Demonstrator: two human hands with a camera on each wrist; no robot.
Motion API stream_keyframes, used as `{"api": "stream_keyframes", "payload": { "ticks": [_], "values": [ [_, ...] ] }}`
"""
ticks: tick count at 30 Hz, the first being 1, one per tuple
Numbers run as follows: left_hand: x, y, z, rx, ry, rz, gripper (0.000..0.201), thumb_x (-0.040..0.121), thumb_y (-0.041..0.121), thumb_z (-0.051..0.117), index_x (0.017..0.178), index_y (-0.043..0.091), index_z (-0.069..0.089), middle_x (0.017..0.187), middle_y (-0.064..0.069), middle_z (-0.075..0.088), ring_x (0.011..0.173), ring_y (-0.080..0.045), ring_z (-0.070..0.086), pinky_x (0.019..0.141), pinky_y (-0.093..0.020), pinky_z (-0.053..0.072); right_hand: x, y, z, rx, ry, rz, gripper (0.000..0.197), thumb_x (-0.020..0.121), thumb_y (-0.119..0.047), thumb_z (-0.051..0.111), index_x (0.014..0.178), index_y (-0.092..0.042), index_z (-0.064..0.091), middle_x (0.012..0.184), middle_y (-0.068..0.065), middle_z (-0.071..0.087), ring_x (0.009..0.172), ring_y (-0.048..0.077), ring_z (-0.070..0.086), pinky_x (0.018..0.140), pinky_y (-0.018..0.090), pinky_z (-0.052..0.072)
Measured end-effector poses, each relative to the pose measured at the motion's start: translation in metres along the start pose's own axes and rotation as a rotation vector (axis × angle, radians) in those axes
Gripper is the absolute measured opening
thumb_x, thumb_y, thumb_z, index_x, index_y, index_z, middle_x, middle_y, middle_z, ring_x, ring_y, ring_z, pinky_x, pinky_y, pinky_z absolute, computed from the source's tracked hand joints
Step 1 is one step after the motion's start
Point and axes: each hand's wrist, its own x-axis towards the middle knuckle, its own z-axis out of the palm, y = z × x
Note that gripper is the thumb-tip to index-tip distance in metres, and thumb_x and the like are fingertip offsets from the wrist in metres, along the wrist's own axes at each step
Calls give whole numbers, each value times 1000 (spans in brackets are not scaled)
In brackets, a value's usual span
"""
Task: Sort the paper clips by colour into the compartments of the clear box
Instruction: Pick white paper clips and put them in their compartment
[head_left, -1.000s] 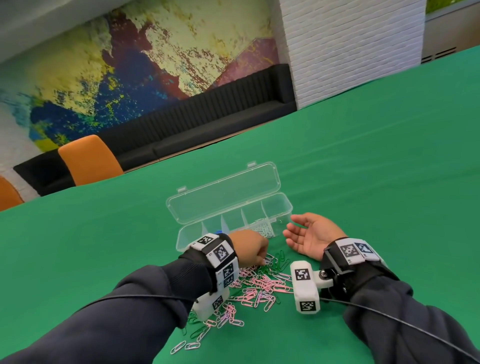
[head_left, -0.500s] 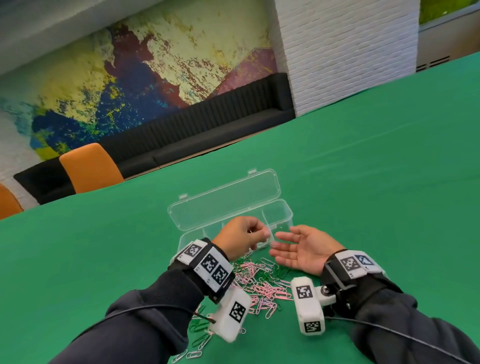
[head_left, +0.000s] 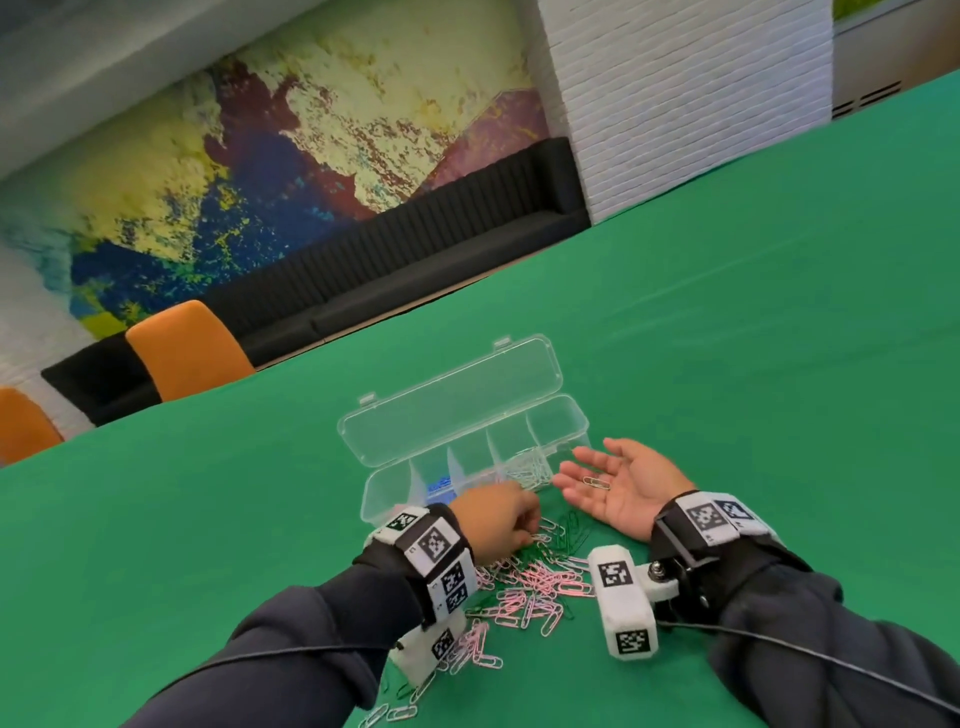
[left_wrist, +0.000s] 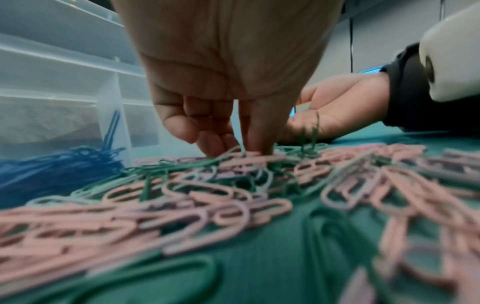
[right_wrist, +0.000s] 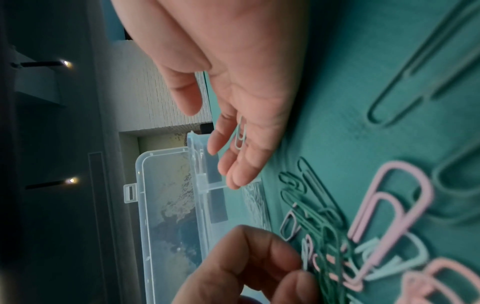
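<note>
Right hand (head_left: 621, 486) lies palm up on the green worktop (head_left: 753, 364) just beside the clear box (head_left: 467, 441), fingers straight & relaxed, w/ one white paper clip (head_left: 596, 483) resting loose on the palm, not pinched. Right wrist view shows same clip (right_wrist: 240, 134) lying across the base of the fingers.

Left hand (head_left: 496, 519) is knuckles-up over the far edge of the clip pile (head_left: 524, 587), fingers curled down, fingertips (left_wrist: 207, 142) in among the clips; thumb & forefinger look pressed together on a pale clip, but can't tell for sure it's gripped (blurry).

Box is open, lid (head_left: 452, 400) flat behind it, sits just beyond the pile. Compartments in a row: blue clips (head_left: 439, 486) in one toward the left, white clips (head_left: 530, 467) in one toward the right, next to the right hand. Something pinkish shows faintly in the leftmost section, too hidden by the wrist to tell.

Pile on worktop between the 2 wrists is mostly pink & green clips w/ some white ones, a few strays (head_left: 395, 714) nearer the person

Bkgd: orange chair (head_left: 187, 348), black bench (head_left: 415, 260), painted wall
</note>
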Motion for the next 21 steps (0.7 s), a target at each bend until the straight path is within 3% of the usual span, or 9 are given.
{"api": "stream_keyframes", "payload": {
  "ticks": [4, 6, 8, 12, 16, 19, 21],
  "values": [
    [1, -4, -9, -2, 52, -10, 15, 93, 15, 48, 99, 9, 61, 101, -7, 62, 89, -18, 55, 81, -27, 44, 0, -2, 1, -17, 2, -5, 32, 99, -25, 35, 91, -1, 56, 93, 21, 60, 83, 33, 60, 52, 35, 56],
    [1, -4, -11, -45, 110, -15, 14, 94, 17, 50, 99, 9, 61, 100, -5, 64, 84, -13, 53, 76, -21, 41, 0, -2, 1, -30, 1, -3, 32, 98, -24, 35, 90, -2, 56, 92, 20, 60, 83, 33, 60, 61, 36, 56],
    [0, 0, -14, -154, 219, -28, 13, 93, 18, 53, 97, 10, 62, 94, -1, 65, 79, -10, 54, 71, -15, 39, 0, -3, 2, -55, 3, 4, 32, 98, -24, 35, 89, -2, 56, 92, 20, 59, 84, 33, 59, 74, 41, 49],
    [3, 12, -23, -517, 434, -49, 7, 92, 14, 56, 97, 13, 61, 78, 7, 58, 62, -3, 52, 58, -7, 41, -1, -2, 4, -103, -10, 43, 33, 98, -25, 35, 89, -1, 56, 92, 22, 58, 85, 35, 58, 80, 42, 45],
    [0, 6, -22, -504, 443, -68, 11, 92, 14, 57, 102, 14, 62, 88, 6, 60, 61, 2, 51, 59, -6, 39, 0, -3, 2, -90, -6, 61, 34, 98, -26, 35, 90, -1, 56, 93, 22, 59, 85, 35, 59, 66, 39, 54],
    [-11, -2, -13, -377, 337, -74, 12, 93, 15, 55, 101, 14, 64, 89, 7, 60, 65, 7, 48, 64, -5, 38, 1, -4, 1, -66, -1, 64, 34, 98, -25, 35, 89, 0, 56, 93, 23, 59, 85, 35, 59, 57, 37, 56],
    [-18, -4, -8, -327, 263, -63, 13, 93, 16, 54, 101, 15, 64, 91, 8, 60, 71, 1, 51, 71, -8, 41, 1, -3, 1, -62, -6, 67, 34, 98, -24, 34, 89, 1, 56, 93, 23, 59, 86, 36, 59, 52, 38, 56]
  ]
}}
